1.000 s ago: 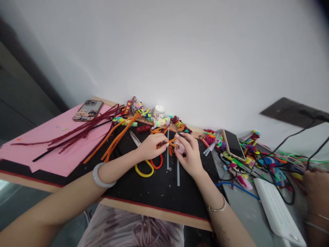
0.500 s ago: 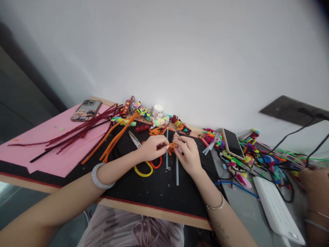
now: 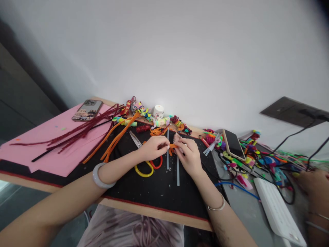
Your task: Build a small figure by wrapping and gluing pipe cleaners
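Observation:
Between my hands a short orange pipe cleaner piece (image 3: 172, 146) is stretched over the black mat (image 3: 154, 192). My left hand (image 3: 155, 147) is closed, pinching its left end. The fingertips of my right hand (image 3: 189, 154) pinch the other end. Scissors (image 3: 144, 169) with a yellow and a red handle lie open beside my left wrist, partly under it. Two pale thin strips lie below my hands, one of them a grey strip (image 3: 178, 171). Longer orange pipe cleaners (image 3: 119, 139) rest to the left of my left hand.
Dark red pipe cleaners (image 3: 84, 128) and a phone (image 3: 87, 110) lie on pink sheets (image 3: 51, 151). Colourful figures (image 3: 161, 121) and a white roll (image 3: 158, 111) line the wall. At right are another phone (image 3: 233, 144), a white power strip (image 3: 279, 209), cables and another person's hand (image 3: 315, 185).
My hands stay in nearly the same place, with the fingers shifting slightly on the orange piece. The whole view has moved a little.

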`<state>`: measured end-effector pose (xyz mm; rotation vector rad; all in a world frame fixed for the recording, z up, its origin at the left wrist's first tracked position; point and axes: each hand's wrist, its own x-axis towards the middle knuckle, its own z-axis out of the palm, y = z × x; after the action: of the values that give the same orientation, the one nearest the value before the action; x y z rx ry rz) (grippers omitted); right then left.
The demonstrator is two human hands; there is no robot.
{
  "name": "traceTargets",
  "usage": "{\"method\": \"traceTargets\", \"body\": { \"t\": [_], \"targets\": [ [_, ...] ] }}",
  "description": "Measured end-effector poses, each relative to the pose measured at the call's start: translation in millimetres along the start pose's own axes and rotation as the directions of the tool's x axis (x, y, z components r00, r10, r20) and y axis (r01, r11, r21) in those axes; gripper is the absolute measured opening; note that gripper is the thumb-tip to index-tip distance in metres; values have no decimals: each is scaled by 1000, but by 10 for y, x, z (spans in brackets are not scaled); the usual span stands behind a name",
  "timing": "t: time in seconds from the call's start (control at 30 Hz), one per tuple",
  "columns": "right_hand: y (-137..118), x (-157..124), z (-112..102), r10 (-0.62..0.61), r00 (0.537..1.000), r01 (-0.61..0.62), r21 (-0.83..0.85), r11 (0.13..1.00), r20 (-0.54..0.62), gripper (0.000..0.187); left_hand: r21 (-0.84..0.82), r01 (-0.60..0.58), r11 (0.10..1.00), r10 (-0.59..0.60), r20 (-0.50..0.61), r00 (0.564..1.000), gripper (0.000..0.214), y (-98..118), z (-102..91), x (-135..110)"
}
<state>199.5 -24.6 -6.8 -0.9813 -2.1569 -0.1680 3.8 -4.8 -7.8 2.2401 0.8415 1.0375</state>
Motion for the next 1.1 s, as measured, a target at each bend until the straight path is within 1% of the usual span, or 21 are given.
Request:
{"method": "traceTargets", "body": {
  "t": [0.27, 0.4, 0.47, 0.63, 0.77, 0.93, 1.1],
  "targets": [
    [6, -10, 0, 33, 999, -33, 5, 999, 8, 18, 46, -28, 999, 27, 31, 999, 10, 20, -24, -17],
    [3, -12, 7, 40, 999, -40, 15, 999, -1, 17, 115, -36, 993, 33, 24, 999, 21, 10, -41, -25],
    [-2, -13, 11, 41, 999, -41, 15, 999, 7, 17, 153, -52, 987, 49, 24, 999, 24, -9, -39, -27],
    [-19, -14, 18, 40, 999, -41, 25, 999, 32, 16, 220, -126, 967, 118, 48, 992, 20, -52, -31, -26],
    [-24, -10, 17, 46, 997, -49, 37, 998, 60, 15, 277, -181, 944, 171, 60, 983, 20, -67, -35, -23],
    [-22, -15, 17, 60, 995, -63, 42, 997, 84, 13, 338, -201, 920, 192, 62, 980, 23, -75, -29, -20],
    [-16, -22, 27, 67, 995, -72, 57, 996, 76, 13, 374, -219, 901, 211, 64, 975, 25, -61, -30, -13]
  ]
}}
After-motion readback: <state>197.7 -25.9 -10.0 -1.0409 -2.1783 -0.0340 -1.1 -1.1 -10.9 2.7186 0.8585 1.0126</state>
